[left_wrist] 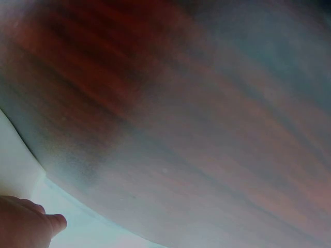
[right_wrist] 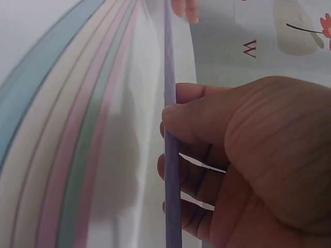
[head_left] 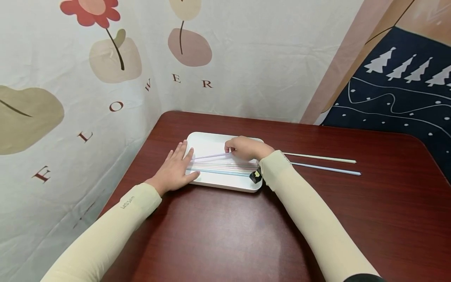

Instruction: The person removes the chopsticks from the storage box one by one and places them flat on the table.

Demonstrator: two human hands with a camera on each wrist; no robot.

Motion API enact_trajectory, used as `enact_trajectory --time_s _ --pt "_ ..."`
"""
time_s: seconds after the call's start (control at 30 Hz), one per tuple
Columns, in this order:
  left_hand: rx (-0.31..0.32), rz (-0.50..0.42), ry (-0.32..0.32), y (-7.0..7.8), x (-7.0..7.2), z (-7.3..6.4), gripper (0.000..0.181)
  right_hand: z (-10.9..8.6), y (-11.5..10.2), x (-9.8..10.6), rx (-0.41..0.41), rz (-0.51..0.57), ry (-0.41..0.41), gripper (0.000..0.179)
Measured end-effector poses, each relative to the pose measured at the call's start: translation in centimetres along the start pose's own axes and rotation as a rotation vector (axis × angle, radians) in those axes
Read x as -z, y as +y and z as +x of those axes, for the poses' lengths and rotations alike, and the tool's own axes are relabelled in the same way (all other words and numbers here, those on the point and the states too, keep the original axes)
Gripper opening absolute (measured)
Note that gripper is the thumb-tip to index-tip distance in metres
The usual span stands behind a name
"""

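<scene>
A white tray (head_left: 225, 183) lies on the table, with several thin pastel straws (head_left: 220, 169) side by side in it, lengthwise. My right hand (head_left: 248, 149) pinches a purple straw (head_left: 211, 156) between thumb and fingers, over the far part of the tray. In the right wrist view this purple straw (right_wrist: 171, 67) runs past the thumb, beside the blue, cream, pink and green ones (right_wrist: 77, 113). My left hand (head_left: 172, 172) rests spread on the tray's left end, fingers straight, near the purple straw's left end. Only part of the left hand (left_wrist: 26, 222) shows in its wrist view.
A pale green straw (head_left: 320, 157) and a blue straw (head_left: 327, 169) lie on the brown table (head_left: 225, 235) right of the tray, partly hidden by my right arm. A small black block (head_left: 256, 176) sits at my right wrist. A printed cloth (head_left: 246, 94) hangs behind.
</scene>
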State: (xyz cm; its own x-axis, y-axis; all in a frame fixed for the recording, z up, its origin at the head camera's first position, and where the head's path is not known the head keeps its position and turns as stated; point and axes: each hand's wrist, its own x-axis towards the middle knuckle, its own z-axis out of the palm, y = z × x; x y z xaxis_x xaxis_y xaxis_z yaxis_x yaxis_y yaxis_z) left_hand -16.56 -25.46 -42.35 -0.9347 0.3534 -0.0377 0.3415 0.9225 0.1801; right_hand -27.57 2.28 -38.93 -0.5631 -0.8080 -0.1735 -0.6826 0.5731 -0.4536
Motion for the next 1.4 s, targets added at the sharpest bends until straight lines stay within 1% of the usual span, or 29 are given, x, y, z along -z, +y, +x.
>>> enact_trajectory --time_s 0.13,0.33,0.6,0.77,0.93,1.1,1.23,1.4 --pt "0.001 0.004 -0.002 0.0 0.1 0.0 0.091 -0.3 -0.2 0.4 -0.005 -0.029 -0.004 0.026" --pt "-0.003 0.0 0.0 0.1 0.2 -0.1 0.091 -0.9 -0.6 1.1 -0.02 -0.036 0.0 0.023" --pt "-0.007 -0.001 0.001 0.0 0.2 0.0 0.091 -2.2 -1.1 2.2 -0.013 -0.058 0.062 0.021" --pt "-0.005 -0.004 0.001 -0.1 0.0 0.0 0.091 -3.4 -1.4 3.2 -0.01 -0.059 0.094 0.022" --pt "-0.003 -0.005 0.003 -0.1 -0.1 0.1 0.091 -4.9 -1.2 3.9 -0.024 -0.062 0.11 0.022" --pt "0.004 -0.005 -0.007 -0.1 -0.1 0.2 0.091 -6.5 -0.5 4.2 -0.046 -0.053 0.141 0.023" --pt "0.005 -0.006 -0.016 -0.1 -0.1 0.1 0.092 -7.9 0.3 4.3 -0.058 -0.022 0.171 0.022" --pt "0.005 -0.008 -0.012 -0.1 0.0 0.0 0.091 -9.8 0.8 4.5 -0.089 -0.008 0.216 0.022"
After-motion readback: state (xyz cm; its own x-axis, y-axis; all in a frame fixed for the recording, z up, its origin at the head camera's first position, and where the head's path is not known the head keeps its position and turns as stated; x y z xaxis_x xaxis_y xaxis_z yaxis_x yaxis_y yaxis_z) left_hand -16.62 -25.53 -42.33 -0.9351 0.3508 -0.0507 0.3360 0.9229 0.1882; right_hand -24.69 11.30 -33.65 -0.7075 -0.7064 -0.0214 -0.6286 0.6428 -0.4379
